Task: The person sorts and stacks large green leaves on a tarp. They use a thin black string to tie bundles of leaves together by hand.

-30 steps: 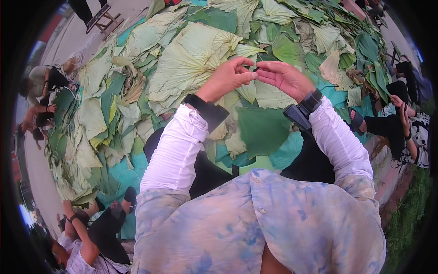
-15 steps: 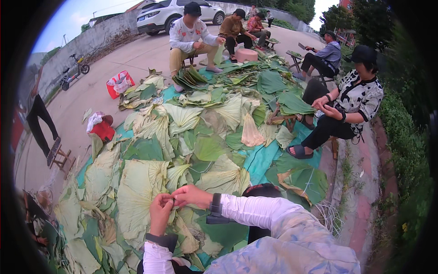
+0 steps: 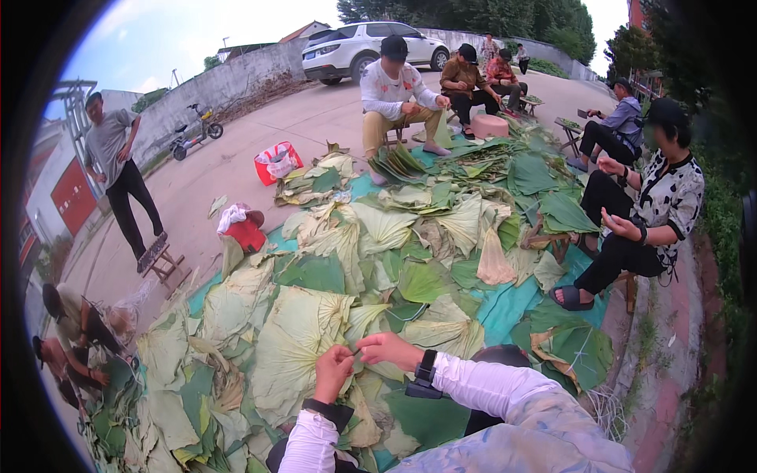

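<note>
Over a spread of large lotus leaves, my two hands are close together but apart. My left hand (image 3: 333, 372) is closed, its thumb and fingertips pinched; whatever is between them is too small to make out. My right hand (image 3: 389, 351) is just right of it, fingers stretched to the left and nothing visible in them. A broad pale green lotus leaf (image 3: 296, 339) with fanned veins lies beyond and left of my left hand. Under my right forearm is a darker green leaf (image 3: 430, 418). Both wrists wear dark bands.
Leaves cover a teal sheet (image 3: 497, 303). Seated at right is a person in a spotted shirt (image 3: 670, 197); more people sit at the far side. Someone stands at left by a wooden stool (image 3: 162, 264). A red bag (image 3: 277, 162) and a pink tub (image 3: 489, 126) are farther off.
My hands, which were touching fingertip to fingertip, have drawn apart, and the right fingers have straightened. The view has swung left and up. The spotted-shirt person's hands have also separated.
</note>
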Demonstrator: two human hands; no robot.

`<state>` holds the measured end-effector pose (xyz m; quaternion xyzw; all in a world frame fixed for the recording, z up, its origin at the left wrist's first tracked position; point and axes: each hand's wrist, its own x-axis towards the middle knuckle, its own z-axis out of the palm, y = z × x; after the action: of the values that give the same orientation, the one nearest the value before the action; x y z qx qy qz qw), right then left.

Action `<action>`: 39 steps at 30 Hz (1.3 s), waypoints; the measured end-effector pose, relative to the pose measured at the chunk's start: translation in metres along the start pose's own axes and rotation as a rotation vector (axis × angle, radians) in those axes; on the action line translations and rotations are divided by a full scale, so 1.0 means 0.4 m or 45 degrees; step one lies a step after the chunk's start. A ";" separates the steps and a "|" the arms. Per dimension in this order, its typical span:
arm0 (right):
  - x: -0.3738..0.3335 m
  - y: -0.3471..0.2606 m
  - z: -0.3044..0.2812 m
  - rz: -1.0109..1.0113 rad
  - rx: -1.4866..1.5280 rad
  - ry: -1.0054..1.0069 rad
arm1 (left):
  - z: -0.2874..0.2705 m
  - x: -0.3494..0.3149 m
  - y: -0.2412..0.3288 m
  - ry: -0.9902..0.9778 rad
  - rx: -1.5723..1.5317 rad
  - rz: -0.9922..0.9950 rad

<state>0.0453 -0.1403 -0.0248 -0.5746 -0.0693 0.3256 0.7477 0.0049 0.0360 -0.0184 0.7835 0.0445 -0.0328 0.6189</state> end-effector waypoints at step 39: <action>-0.033 -0.022 0.081 -0.371 -0.767 -0.065 | -0.236 -0.259 0.442 0.508 -1.295 0.780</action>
<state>0.0232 -0.1227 -0.0025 -0.7455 -0.2626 0.1943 0.5809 -0.0791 0.0842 0.1854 0.3590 -0.0574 0.3185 0.8754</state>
